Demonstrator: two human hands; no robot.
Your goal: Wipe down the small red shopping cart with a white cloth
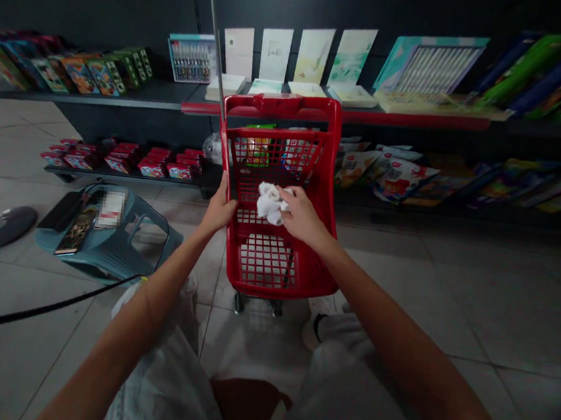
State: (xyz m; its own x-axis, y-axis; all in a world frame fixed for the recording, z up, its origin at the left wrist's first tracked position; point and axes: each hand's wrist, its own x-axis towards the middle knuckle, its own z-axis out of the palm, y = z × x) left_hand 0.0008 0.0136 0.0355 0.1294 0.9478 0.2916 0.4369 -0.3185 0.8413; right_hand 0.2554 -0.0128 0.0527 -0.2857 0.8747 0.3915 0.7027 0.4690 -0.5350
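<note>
A red plastic shopping cart [328,255] with grid walls stands on the floor between my feet. My left hand [220,209] is closed around the cart's left side edge, thumb on the inner side. In my right hand [302,216] is a crumpled white cloth [269,205], held over the basket's opening. Whether the cloth touches the grid behind it I cannot tell. A thin metal pole [216,29] rises at the cart's upper left corner.
Behind the cart, a shelf [162,94] carries boxes, upright cards and marker sets; snack bags [402,176] and red packs [155,162] fill the lower level. A blue-grey stool [131,248] with a phone [76,232] stands left, by a black cable [49,309] and round base [5,228].
</note>
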